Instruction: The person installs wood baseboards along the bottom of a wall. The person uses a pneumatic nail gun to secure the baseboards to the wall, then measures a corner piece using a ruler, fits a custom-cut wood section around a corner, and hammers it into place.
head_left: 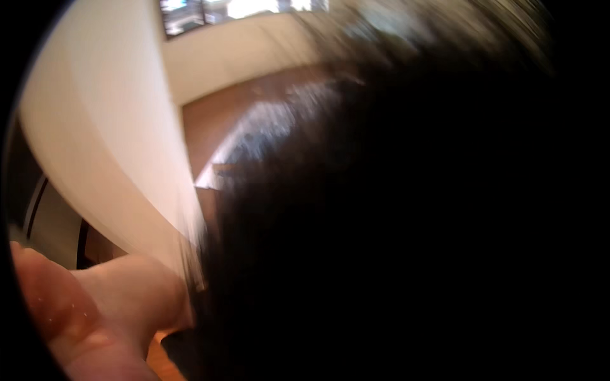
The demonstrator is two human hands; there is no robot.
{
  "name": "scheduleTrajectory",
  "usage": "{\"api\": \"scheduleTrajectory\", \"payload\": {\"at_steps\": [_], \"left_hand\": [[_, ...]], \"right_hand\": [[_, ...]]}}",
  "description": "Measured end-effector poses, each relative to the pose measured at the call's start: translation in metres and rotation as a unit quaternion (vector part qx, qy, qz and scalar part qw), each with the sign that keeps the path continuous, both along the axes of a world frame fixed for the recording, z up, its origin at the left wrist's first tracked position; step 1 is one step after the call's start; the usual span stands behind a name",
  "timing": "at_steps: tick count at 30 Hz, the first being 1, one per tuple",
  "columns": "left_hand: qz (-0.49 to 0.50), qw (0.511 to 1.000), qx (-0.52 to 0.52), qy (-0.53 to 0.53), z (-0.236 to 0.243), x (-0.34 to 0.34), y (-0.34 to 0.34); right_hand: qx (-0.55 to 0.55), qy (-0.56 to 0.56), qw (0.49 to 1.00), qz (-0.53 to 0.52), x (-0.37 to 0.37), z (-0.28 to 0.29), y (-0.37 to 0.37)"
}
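Note:
At the lower left, very close to the camera, is a hand that I take to be my left hand. Broad, blurred skin folds of it show, and part is cut off by the dark rim of the picture. Its fingers cannot be made out clearly, nor whether they hold anything. A dark mass of what looks like hair covers most of the middle and right, with loose strands at its edge touching the hand's outline. Below the hand a small patch of orange shows. My right hand is not in view.
A pale wall or pillar curves down the left side. Behind it lies a brown floor with a bright patch, along a low cream wall under a bright window. Dark-edged panels stand at the far left.

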State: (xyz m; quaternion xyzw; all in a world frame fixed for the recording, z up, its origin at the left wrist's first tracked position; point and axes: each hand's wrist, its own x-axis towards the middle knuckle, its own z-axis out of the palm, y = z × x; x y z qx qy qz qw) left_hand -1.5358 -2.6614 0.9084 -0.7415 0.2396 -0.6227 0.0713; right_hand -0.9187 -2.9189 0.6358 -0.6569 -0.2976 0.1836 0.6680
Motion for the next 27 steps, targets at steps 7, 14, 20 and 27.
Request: {"api": "scheduleTrajectory", "payload": {"at_steps": [7, 14, 20, 27], "left_hand": [[0.083, 0.996, -0.044, 0.008, -0.045, 0.004, -0.029], [0.085, 0.995, -0.034, -0.027, -0.07, 0.052, 0.028], [0.108, 0.994, -0.028, 0.005, -0.051, 0.088, 0.026], [0.133, 0.988, -0.035, 0.073, -0.063, 0.098, 0.042]], "right_hand": [[0.006, 0.028, 0.999, 0.016, 0.033, -0.068, -0.01], [0.087, 0.123, 0.984, 0.097, 0.096, -0.102, -0.002], [0.02, 0.015, 1.0, 0.012, 0.097, -0.041, 0.028], [0.062, -0.005, 0.997, 0.049, 0.078, -0.033, 0.028]]}}
